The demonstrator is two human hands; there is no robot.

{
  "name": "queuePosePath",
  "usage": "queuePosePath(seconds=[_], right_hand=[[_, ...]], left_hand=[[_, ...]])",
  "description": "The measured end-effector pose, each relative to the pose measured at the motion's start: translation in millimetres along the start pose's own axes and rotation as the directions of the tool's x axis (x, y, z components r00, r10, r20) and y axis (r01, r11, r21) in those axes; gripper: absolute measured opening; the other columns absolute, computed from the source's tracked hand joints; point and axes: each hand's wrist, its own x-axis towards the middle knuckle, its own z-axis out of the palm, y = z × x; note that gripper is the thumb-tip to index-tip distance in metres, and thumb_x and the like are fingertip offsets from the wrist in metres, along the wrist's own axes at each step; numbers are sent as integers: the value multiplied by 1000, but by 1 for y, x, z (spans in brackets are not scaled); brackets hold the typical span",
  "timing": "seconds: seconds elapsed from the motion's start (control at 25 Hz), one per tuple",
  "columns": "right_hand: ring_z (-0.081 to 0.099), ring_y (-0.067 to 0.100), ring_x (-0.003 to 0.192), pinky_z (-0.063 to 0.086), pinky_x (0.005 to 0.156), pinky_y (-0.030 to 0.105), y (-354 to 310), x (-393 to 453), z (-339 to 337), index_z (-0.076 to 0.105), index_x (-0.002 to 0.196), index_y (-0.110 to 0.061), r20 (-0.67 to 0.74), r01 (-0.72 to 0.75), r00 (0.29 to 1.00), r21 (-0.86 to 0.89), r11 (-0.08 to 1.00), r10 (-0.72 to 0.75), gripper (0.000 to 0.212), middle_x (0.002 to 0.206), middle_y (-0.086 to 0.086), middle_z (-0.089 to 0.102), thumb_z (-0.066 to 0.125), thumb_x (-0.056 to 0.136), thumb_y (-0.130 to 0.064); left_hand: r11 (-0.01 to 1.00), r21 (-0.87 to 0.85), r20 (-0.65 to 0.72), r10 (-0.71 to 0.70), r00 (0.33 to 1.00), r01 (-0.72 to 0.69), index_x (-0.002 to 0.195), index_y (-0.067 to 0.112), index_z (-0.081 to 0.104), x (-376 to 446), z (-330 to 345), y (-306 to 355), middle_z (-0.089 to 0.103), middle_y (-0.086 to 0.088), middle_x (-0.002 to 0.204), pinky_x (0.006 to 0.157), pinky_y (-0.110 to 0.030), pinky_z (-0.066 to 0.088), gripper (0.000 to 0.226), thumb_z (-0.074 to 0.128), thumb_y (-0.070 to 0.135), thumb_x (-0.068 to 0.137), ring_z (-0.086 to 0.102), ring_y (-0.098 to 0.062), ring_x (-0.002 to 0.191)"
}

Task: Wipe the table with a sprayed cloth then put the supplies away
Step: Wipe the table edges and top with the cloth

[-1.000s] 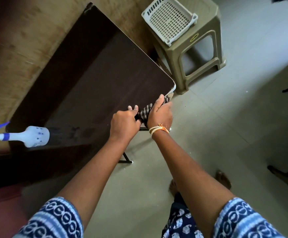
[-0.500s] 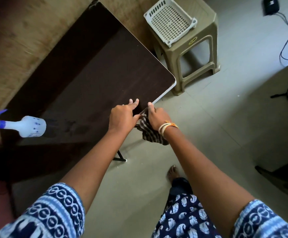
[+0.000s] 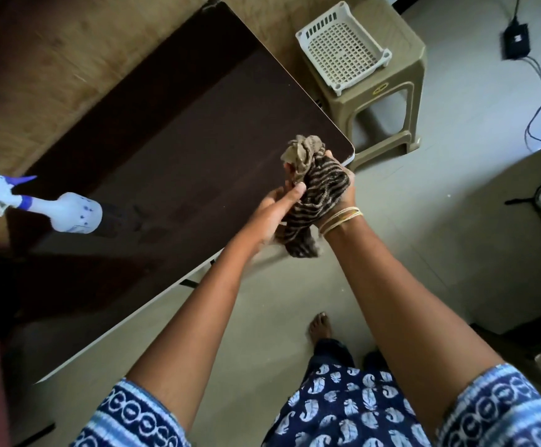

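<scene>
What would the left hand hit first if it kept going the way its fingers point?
The striped cloth, which the left hand already touches, bunched in the right hand. Beyond lies the table corner; depth is unclear.

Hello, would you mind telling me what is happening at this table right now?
A person stands at a dark table, bunching a striped cloth in the air above its near corner. The right hand cradles the cloth while the left hand pinches its side. A white spray bottle with a blue trigger stands on the table's far left end, untouched. A white basket sits on a stool beside the table.
</scene>
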Motion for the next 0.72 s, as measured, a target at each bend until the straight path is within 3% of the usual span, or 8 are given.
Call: queuePosePath(seconds=[0.08,0.2,0.32,0.4,0.44,0.56,0.64,0.72], right_hand=[[70,15,62,57,64,23,1,3,6,75,60,-7,-15,-18,1000,-80,997,16,69,66,6,72,28,106,-24],[71,23,75,58,73,31,-4,-3,12,73,87,-4,7,-165,985,-268,949,173,46,83,11,73,36,102,-26],[63,21,78,49,76,35,-15,-4,11,63,93,-14,-49,-163,984,-613,773,169,22,85,6,65,52,88,-33],[63,17,87,50,81,35,-13,3,11,62,101,-21,-9,6,1000,-826,563,-23,19,93,-1,66,59,84,-29],[63,15,94,51,87,34,-9,7,11,61,110,-23,55,111,988,-902,417,-146,29,100,-4,67,61,82,-24],[55,5,103,43,95,19,-5,19,15,51,133,-19,199,237,887,-971,40,-417,54,114,-7,62,54,82,-1],[51,17,116,43,100,30,-9,34,21,38,144,-20,192,84,774,-976,-202,-604,68,133,9,54,49,82,5],[38,33,134,39,108,44,-1,47,21,26,151,-20,260,-72,745,-885,-461,-615,70,152,19,34,48,86,-6]], left_hand=[[998,41,36,-48,998,46,99,10,67,-6,-4,7,74,-8,93,80,-33,57,36,69,43,84,71,-22,87],[992,122,-142,17,990,0,92,7,70,-8,-14,11,74,-7,85,74,-32,57,31,78,33,78,71,-20,79],[998,49,-311,60,948,-47,85,10,72,2,-26,7,75,-10,86,78,-39,58,12,76,20,80,73,-26,84],[996,-22,-310,76,948,-87,90,12,70,7,-25,8,75,-12,92,81,-44,58,6,70,14,85,72,-30,89],[991,-83,-251,83,964,-107,94,13,69,9,-21,10,73,-13,93,82,-45,58,8,65,9,88,71,-30,88],[975,-185,-130,99,987,-122,102,12,65,19,-10,14,69,-12,93,86,-47,55,18,59,0,89,66,-26,87],[979,139,-242,180,953,-150,109,18,67,27,-16,7,69,-6,101,88,-37,55,23,64,11,87,64,-20,90],[796,595,-383,397,834,-105,116,22,68,24,-31,-12,63,-3,109,90,-31,50,33,65,25,84,61,-20,98]])
